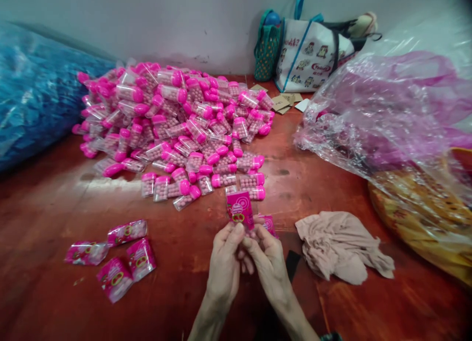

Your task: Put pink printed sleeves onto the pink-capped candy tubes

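My left hand (225, 255) and my right hand (268, 256) meet at the table's front centre, fingers pinched together on a small pink label sleeve (240, 209) printed with a round logo, held upright. More pink sleeves (268, 223) show just behind my right fingers. Just beyond lies a big heap of clear tubes with pink caps (177, 120), filled with pink pellets. Several tubes wrapped in pink labels (118, 260) lie to the left of my hands.
A crumpled beige cloth (342, 245) lies right of my hands on the red-brown table (55, 203). A blue plastic bag (33, 95) fills the left, a clear-pink plastic bag (387, 110) and yellow bag (420, 218) the right. Tote bags (309, 53) stand against the wall.
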Available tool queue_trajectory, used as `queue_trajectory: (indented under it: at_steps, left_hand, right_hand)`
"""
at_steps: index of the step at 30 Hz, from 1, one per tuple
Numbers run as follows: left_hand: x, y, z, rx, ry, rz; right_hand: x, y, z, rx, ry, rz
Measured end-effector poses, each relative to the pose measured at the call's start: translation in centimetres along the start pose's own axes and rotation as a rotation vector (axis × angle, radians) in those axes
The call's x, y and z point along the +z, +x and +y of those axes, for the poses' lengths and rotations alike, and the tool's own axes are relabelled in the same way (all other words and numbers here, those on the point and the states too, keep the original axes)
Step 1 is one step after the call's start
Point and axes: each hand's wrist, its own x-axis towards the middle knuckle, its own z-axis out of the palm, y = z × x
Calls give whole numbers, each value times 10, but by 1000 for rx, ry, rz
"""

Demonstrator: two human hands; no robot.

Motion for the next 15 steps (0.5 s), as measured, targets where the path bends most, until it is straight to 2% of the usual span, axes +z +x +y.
queue_trajectory:
  at_steps: [4,9,15]
  left_hand:
    - [0,-3,2,22,-61,-61]
    - [5,-6,0,-15,-136,19]
    - [5,-10,-12,-12,-142,84]
  right_hand:
    - [-2,2,4,-19,29,-36]
    - [-6,0,-2,-115,-97,-57]
    - [-4,-2,-3,-102,-100,-79]
